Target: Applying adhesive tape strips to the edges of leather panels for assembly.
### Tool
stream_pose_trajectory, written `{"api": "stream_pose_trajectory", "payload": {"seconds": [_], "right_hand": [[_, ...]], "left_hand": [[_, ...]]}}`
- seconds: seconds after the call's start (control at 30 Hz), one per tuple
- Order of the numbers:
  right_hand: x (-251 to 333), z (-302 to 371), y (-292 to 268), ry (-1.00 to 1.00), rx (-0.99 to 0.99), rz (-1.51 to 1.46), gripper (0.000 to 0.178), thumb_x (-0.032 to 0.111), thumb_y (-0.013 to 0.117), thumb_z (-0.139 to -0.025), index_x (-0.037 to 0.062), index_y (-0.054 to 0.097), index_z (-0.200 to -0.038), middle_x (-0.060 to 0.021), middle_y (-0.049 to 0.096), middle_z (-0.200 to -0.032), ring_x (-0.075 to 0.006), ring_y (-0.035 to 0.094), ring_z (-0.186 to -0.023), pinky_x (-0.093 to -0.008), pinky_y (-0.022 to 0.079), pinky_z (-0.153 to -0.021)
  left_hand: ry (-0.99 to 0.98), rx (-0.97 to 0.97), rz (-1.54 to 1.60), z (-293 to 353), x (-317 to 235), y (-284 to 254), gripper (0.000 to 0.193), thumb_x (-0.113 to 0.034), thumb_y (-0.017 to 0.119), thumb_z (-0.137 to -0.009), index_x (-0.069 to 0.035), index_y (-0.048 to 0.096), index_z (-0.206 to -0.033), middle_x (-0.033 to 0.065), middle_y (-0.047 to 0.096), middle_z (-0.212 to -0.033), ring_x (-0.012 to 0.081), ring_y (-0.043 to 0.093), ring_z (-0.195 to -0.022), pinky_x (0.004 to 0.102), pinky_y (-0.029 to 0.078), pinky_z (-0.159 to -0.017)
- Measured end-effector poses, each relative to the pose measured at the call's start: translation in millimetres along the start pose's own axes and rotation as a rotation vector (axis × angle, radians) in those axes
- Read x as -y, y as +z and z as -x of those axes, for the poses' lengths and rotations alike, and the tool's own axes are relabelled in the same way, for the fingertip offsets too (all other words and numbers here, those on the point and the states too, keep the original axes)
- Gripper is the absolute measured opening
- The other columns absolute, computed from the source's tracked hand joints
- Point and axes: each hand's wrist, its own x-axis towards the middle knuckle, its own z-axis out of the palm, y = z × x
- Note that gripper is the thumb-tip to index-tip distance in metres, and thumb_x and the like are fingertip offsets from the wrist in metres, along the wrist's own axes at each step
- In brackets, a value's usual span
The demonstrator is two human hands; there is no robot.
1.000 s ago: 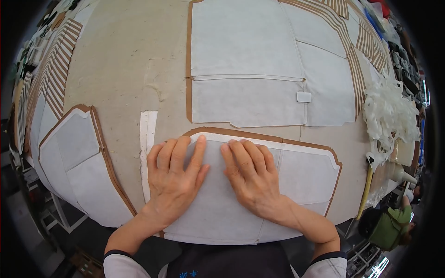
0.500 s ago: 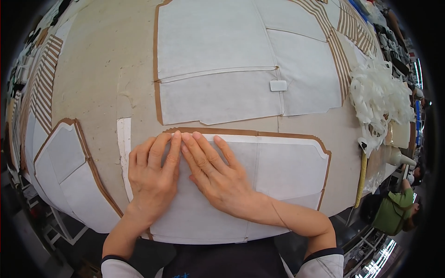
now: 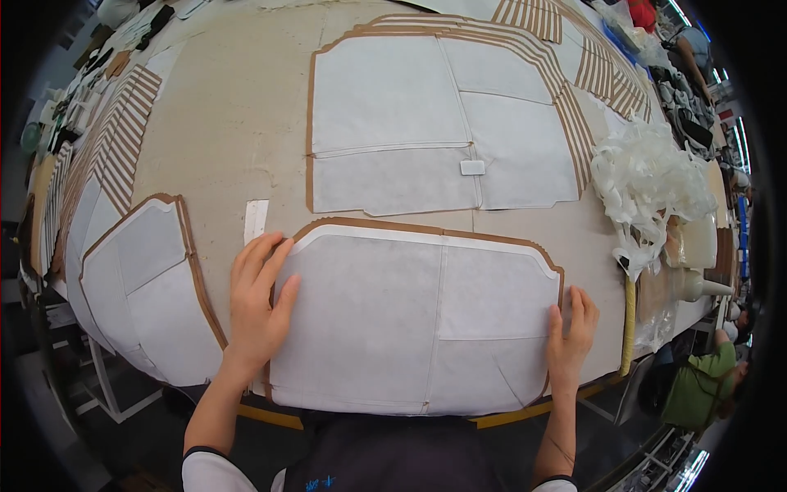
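A white, brown-edged fabric panel [image 3: 361, 312] lies at the near edge of a beige worktop [image 3: 205, 107], the left hand [image 3: 261, 295] and right hand [image 3: 572, 332] at opposite sides — both open, fingers loosely bent. At right, a pale nozzle bottle [image 3: 690, 285] — contents hidden — sits near heaped white strips [image 3: 648, 168]; beyond, a person in green [image 3: 701, 385].

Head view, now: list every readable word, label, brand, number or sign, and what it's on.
No text can be read here.
Blue lettering on the dark garment at the lower edge: too small to read.
Near white panel with brown edging: none visible.
Small white block on the far white panel: none that can be made out.
Yellow strip at right: any marks too small to read.
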Motion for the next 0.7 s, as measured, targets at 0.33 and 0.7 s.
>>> {"api": "stream_pose_trajectory", "payload": {"seconds": [0.33,0.7], "right_hand": [[-12,-9,23,0.273,-0.091,-0.24,0.024,0.019,0.073,-0.089,0.0013,0.062,-0.1,-0.0112,0.061,-0.092,-0.0255,0.058,-0.08,-0.0384,0.048,-0.077],[-3,22,-17,0.527,-0.001,-1.179,0.014,0.005,0.071,-0.091,-0.0002,0.065,-0.103,-0.0022,0.067,-0.089,-0.0057,0.058,-0.079,-0.0217,0.044,-0.073]], "left_hand": [[-0.435,0.229,0.134,-43,-1,0,0.025,-0.018,0.072,-0.084,-0.003,0.068,-0.103,0.0089,0.063,-0.096,0.0244,0.061,-0.093,0.0373,0.05,-0.082],[-0.152,0.071,0.277,-44,28,8,0.025,-0.016,0.072,-0.084,-0.002,0.069,-0.105,0.0095,0.067,-0.102,0.0202,0.063,-0.09,0.0335,0.052,-0.081]]}}
